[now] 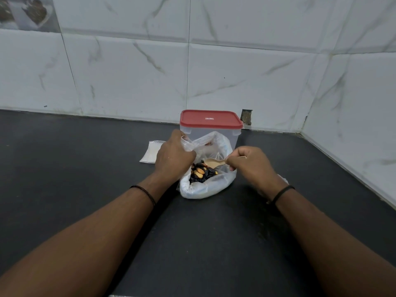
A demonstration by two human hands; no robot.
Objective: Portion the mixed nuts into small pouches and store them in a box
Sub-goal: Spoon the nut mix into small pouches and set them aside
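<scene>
A clear plastic bag (205, 187) of mixed nuts (202, 173) sits open on the dark counter (85, 159). My left hand (173, 157) grips the bag's left rim and holds it open. My right hand (250, 166) grips the handle of a small wooden spoon (214, 162), whose bowl lies over the nuts inside the bag. Behind the bag stands a clear box (214, 133) with a red lid (211, 119) on it. Small clear pouches (151, 154) lie flat on the counter left of my left hand, partly hidden by it.
White marble-look tiled walls (214, 71) close the counter at the back and on the right, forming a corner at the far right. A bit of clear plastic (282, 180) shows behind my right wrist.
</scene>
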